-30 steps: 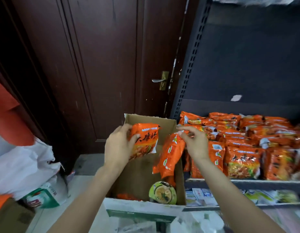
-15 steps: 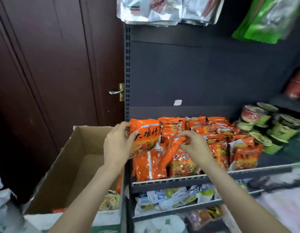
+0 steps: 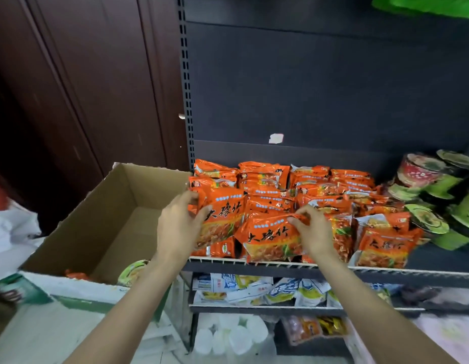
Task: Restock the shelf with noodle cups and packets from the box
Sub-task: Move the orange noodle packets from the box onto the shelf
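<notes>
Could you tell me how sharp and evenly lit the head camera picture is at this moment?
Head view: the orange packet in the left hand is sharp with light glare on its foil; the noodle cups at the right edge are smeared; the door is dim; the wide lens bends the shelf upright.

Both bare forearms are extended forward and upward from the lower edge of the view, converging slightly toward the hands. The left hand (image 3: pixel 179 227) is held upright, back of the hand toward the camera; the thumb is laid across the near face of what is gripped and the fingers are wrapped behind its left edge. The right hand (image 3: pixel 311 228) is turned palm down, wrist slightly bent; a pinch is formed by its thumb and curled fingertips (image 3: pixel 297 219) at the upper edge of its grip.
</notes>
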Demonstrator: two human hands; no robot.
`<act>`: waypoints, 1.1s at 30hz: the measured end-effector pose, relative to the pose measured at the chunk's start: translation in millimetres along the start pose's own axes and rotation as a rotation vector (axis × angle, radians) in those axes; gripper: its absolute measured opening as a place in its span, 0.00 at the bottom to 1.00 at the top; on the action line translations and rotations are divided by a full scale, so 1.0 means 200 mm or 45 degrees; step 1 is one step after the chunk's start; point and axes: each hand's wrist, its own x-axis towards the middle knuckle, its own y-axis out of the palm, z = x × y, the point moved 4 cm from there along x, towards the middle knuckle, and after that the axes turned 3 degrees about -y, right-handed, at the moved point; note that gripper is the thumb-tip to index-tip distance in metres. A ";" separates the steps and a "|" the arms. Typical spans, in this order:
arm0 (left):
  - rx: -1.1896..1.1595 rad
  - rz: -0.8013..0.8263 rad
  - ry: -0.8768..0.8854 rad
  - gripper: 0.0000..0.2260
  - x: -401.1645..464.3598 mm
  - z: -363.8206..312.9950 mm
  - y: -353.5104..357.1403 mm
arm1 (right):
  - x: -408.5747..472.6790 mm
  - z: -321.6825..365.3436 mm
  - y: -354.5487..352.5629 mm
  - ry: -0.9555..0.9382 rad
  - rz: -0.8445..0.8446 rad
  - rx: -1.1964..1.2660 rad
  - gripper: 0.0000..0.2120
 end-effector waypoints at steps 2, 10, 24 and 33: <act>0.024 -0.012 -0.003 0.13 -0.01 0.00 0.02 | 0.02 -0.06 0.03 0.058 -0.056 -0.001 0.06; 0.071 -0.025 -0.032 0.13 -0.03 0.05 0.06 | 0.03 -0.20 0.14 0.255 -0.201 0.163 0.07; 0.082 -0.058 -0.093 0.13 -0.05 0.08 0.08 | -0.01 -0.11 0.25 -0.279 0.169 -0.982 0.26; 0.044 -0.090 -0.105 0.13 -0.05 0.08 0.09 | 0.06 -0.13 0.31 -0.353 0.313 -1.202 0.26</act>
